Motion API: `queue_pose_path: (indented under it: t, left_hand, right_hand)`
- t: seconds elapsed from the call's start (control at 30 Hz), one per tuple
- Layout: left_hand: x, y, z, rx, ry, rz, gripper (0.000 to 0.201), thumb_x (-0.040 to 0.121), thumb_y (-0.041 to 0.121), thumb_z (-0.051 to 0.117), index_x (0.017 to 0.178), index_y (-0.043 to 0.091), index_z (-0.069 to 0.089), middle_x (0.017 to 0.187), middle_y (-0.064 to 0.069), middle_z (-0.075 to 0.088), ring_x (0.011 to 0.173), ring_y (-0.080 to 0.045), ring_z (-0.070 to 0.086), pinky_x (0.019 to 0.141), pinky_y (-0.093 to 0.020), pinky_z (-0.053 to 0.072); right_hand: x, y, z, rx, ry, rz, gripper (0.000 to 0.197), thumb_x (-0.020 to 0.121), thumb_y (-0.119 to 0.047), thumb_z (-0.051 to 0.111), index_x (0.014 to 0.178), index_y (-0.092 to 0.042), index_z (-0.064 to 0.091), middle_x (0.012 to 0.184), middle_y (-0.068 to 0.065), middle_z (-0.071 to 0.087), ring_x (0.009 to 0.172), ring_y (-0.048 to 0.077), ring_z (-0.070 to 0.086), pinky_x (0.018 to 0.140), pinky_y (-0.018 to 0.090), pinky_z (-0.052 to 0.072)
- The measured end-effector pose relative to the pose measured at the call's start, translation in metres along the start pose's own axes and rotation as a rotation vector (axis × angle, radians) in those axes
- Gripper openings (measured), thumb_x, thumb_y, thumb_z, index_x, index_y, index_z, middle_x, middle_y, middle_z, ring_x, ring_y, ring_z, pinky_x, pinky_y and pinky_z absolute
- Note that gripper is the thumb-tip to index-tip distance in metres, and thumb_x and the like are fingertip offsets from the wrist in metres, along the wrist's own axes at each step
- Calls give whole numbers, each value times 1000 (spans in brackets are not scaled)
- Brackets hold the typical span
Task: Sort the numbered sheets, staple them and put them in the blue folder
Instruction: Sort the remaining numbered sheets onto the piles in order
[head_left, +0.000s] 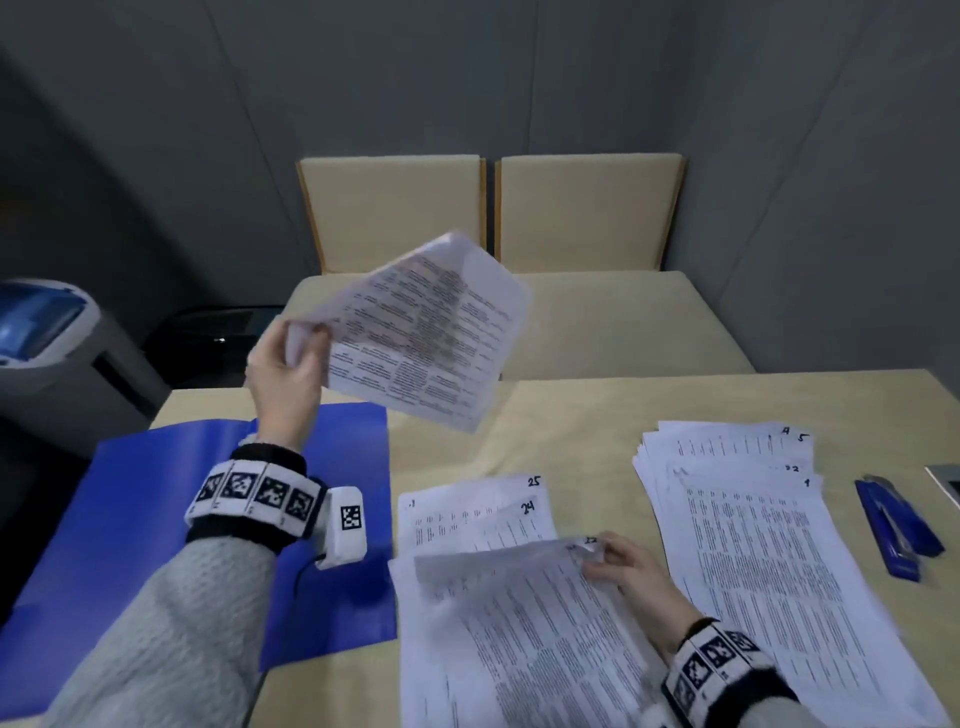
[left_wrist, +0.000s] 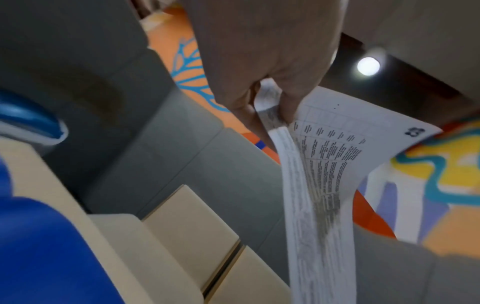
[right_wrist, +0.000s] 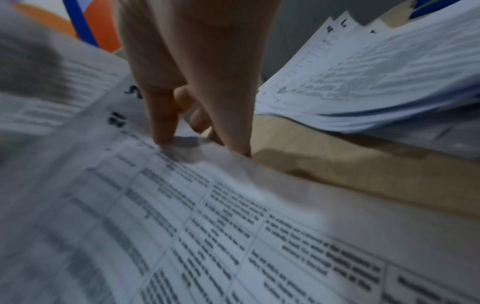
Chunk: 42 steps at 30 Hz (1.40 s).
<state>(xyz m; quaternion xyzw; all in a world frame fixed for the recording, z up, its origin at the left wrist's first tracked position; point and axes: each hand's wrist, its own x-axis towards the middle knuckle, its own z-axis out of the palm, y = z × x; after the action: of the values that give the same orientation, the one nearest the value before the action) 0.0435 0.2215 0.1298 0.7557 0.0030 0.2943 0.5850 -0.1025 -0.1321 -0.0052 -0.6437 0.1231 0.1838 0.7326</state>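
My left hand (head_left: 306, 332) is raised above the table's far edge and pinches a few printed sheets (head_left: 426, 332) by one corner; the left wrist view shows the same hand (left_wrist: 267, 98) with the sheets (left_wrist: 324, 164) hanging from it. Below my left forearm the blue folder (head_left: 156, 519) lies open on the table. My right hand (head_left: 597, 558) pinches the lifted top corner of a sheet (head_left: 519, 597) on the middle pile, where sheets marked 24 and 25 show. In the right wrist view a fingertip (right_wrist: 161, 133) sits on that sheet (right_wrist: 182, 205). A second numbered pile (head_left: 753, 519) lies to the right.
A blue stapler (head_left: 896, 530) lies right of the second pile, near the table's right edge. A grey object (head_left: 945, 483) pokes in at the far right. Two beige chairs (head_left: 493, 218) stand behind the table. A grey and blue machine (head_left: 47, 332) stands at the left.
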Motion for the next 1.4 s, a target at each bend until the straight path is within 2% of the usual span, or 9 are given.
queue_pose_path:
  t: [0.1, 0.23, 0.43, 0.57, 0.77, 0.87, 1.03, 1.23, 1.4]
  left_hand:
    - [-3, 0, -20, -143, -55, -78, 10, 87, 19, 64, 81, 25, 58, 77, 2, 58, 70, -11, 51, 62, -28, 44]
    - [-30, -14, -17, -116, -266, -243, 6, 84, 21, 66, 86, 22, 61, 79, -6, 62, 68, -17, 53, 56, -28, 43]
    - [-93, -48, 10, 126, -744, -461, 28, 85, 19, 69, 107, 4, 60, 81, 2, 62, 73, -17, 56, 58, -33, 52]
    - [-142, -64, 25, 243, -993, -483, 13, 85, 25, 67, 84, 15, 60, 66, 2, 57, 59, -17, 54, 60, -32, 44]
    - [-189, -78, 42, 880, -1023, -219, 35, 83, 36, 62, 114, 21, 62, 137, 2, 35, 128, -20, 31, 100, -37, 27]
    - [-193, -79, 40, 927, -1058, -238, 35, 84, 36, 60, 116, 21, 61, 127, 1, 39, 123, -19, 35, 98, -36, 27]
    - [-179, -81, 43, 738, -911, -302, 12, 82, 17, 61, 71, 15, 59, 93, -1, 45, 87, -20, 50, 68, -25, 32]
    - [-159, -79, 49, 858, -633, -252, 38, 83, 25, 62, 121, 25, 56, 127, 2, 44, 124, -21, 34, 108, -42, 21]
    - [-176, -71, 38, 984, -563, -745, 60, 88, 32, 55, 136, 11, 24, 139, -14, 25, 126, -34, 29, 98, -43, 35]
  right_hand:
    - [-8, -13, -12, 173, -87, 42, 62, 42, -21, 93, 83, 7, 56, 84, 19, 61, 81, 30, 62, 73, 33, 52]
    - [-21, -43, -32, 210, -137, 33, 74, 32, -21, 97, 92, 2, 60, 87, 17, 63, 78, 25, 64, 67, 28, 55]
    - [-20, -77, -36, 210, -179, -3, 74, 49, -18, 92, 115, -3, 62, 105, 14, 69, 92, 24, 68, 72, 30, 57]
    - [-5, -63, -14, 53, -116, 75, 35, 85, 8, 55, 117, -4, 60, 108, 13, 69, 94, 25, 67, 77, 32, 57]
    - [-3, -8, 14, -345, 21, 149, 11, 90, -1, 54, 96, -2, 63, 88, 8, 68, 77, 15, 64, 64, 18, 49]
    - [1, 10, 18, -463, 86, 101, 14, 89, -14, 60, 91, -1, 63, 91, 16, 69, 77, 16, 62, 69, 25, 48]
    - [18, 12, 18, -450, 181, 102, 7, 84, -12, 59, 90, -16, 61, 96, 8, 69, 90, 25, 66, 88, 49, 53]
    - [45, -1, 30, -471, 362, 62, 22, 84, -11, 58, 106, -9, 60, 109, 11, 66, 98, 27, 62, 90, 46, 51]
    - [46, 6, 29, -755, 407, 317, 63, 79, -22, 65, 136, -15, 38, 138, 11, 38, 127, 30, 35, 104, 41, 35]
